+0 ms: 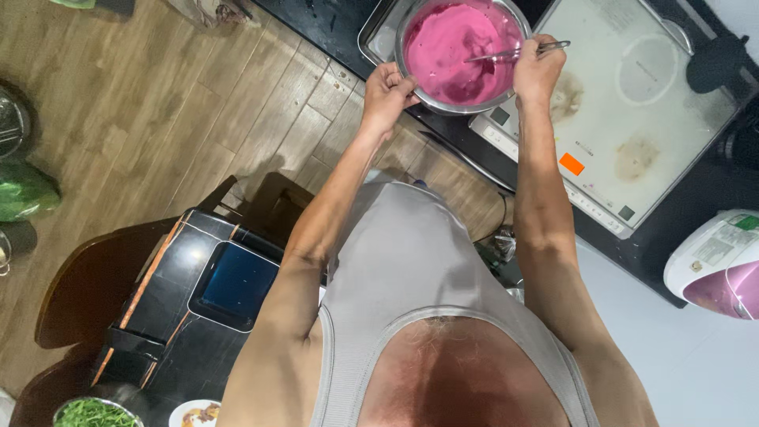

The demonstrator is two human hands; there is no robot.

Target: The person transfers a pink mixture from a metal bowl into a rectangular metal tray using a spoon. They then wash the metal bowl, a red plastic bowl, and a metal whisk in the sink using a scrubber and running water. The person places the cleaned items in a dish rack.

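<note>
Over one steel bowl (pixel 462 55) of pink batter (pixel 451 39), two hands: left (pixel 387 91) gripping rim, right (pixel 538 67) pinching one whisk (pixel 514 54).

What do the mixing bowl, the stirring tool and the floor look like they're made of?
The bowl looks like stainless steel: a thin, shiny silver rim with bright reflections. The left hand grips that rim. The utensil in the right hand also seems to be polished metal, slim and silvery; its tip is sunk in the pink batter. The floor looks like wood or wood-look planks, with grain and seams showing.
</note>
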